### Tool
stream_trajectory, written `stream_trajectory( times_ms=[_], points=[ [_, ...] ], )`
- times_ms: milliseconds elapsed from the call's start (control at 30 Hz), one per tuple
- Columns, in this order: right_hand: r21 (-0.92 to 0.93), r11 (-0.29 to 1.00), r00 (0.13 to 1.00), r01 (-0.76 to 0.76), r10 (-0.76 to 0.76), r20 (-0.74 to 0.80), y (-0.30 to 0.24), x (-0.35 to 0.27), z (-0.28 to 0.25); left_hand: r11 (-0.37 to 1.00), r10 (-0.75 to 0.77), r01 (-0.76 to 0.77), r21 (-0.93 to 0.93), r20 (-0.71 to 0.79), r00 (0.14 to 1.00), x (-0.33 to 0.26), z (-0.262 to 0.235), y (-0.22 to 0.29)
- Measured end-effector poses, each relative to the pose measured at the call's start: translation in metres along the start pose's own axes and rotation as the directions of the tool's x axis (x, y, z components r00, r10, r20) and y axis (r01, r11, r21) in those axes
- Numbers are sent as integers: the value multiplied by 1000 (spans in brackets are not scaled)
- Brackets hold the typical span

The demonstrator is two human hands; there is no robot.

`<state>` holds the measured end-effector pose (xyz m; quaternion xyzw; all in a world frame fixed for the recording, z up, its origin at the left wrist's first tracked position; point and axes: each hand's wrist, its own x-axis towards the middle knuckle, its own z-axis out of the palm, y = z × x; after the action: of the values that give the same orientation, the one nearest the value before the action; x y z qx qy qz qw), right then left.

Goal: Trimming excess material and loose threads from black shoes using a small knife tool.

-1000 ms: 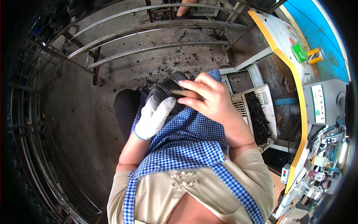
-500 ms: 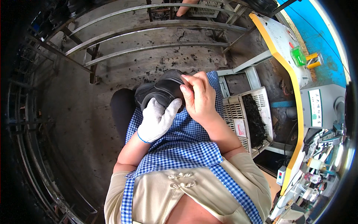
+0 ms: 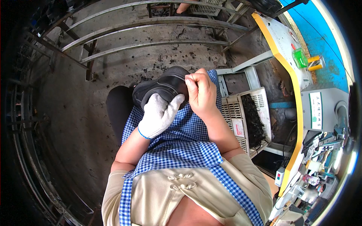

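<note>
A black shoe (image 3: 163,83) lies tilted over my lap, above a blue-and-white checked apron (image 3: 181,154). My left hand (image 3: 156,116), in a white knitted glove, is closed on the shoe's near side, thumb toward its right end. At that right end my bare right hand (image 3: 203,94) is closed, thumb against the curled index finger beside the shoe's edge. Whatever the pinch holds, if anything, is too small to make out. The left fingertips are partly hidden by the shoe.
Metal rails (image 3: 151,25) cross the floor ahead. On my right, a pale plastic crate (image 3: 230,109) holds black scraps, beside a yellow-edged worktable (image 3: 296,81) bearing a green container (image 3: 299,58) and a grey machine (image 3: 330,107). Another person's limb (image 3: 183,7) shows at the top.
My right hand's fingers have curled in more tightly beside the shoe. The left hand keeps its grip, and the shoe has turned slightly. The whole view has shifted a little.
</note>
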<state>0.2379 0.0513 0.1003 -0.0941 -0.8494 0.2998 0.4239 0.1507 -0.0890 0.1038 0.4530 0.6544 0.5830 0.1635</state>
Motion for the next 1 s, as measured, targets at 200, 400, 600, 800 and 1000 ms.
stream_trajectory(
  times_ms=[200, 400, 600, 800, 1000],
  points=[
    [125, 991, 962, -43, 7, 274, 1, 20, -28, 1000, 22, -24, -15, -90, 996, 3, 1, -4],
    [-175, 907, 873, 384, -294, 390, -13, 38, -54, 999, -40, 40, -16, 13, 999, 1, 1, 0],
    [-434, 782, 854, 448, -230, 467, -34, 38, -55, 979, 128, -116, 169, -60, 990, 8, 10, 3],
    [-294, 910, 911, 293, -173, 374, -18, 30, -50, 974, 68, -68, 217, 9, 998, 7, 5, 11],
    [-196, 948, 966, 249, -229, 117, 0, 16, -38, 992, 92, -89, 85, -33, 995, 7, 8, 15]
  ],
)
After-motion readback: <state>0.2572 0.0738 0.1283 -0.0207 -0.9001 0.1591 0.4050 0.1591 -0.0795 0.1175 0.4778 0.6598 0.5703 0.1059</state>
